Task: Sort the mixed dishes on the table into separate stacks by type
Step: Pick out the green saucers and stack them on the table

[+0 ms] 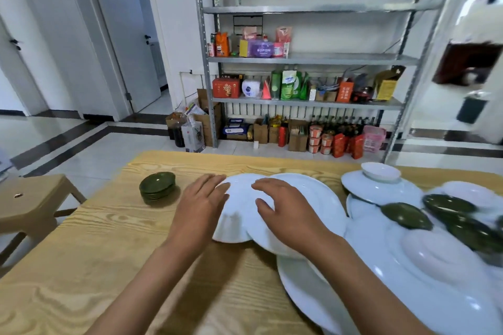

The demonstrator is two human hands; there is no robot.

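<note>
A: From the head view, where are the hands?
B: The left hand (200, 205) and right hand (283, 212) lie flat, fingers relaxed, gripping nothing, on white plates (239, 223) at the wooden table (81, 266) centre.
A: Other dishes?
B: Stacked green saucers (157, 185) sit left; mixed dishes (424, 226) are piled right.

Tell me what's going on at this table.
A person is sorting dishes on a wooden table. Both hands are on white plates in the middle: the left hand rests on a smaller white plate, the right hand on a bigger plate beside it, fingers fairly straight. A stack of small green dishes already stands apart to the left. On the right lies a mixed pile of white plates, bowls and green dishes, still unsorted.
</note>
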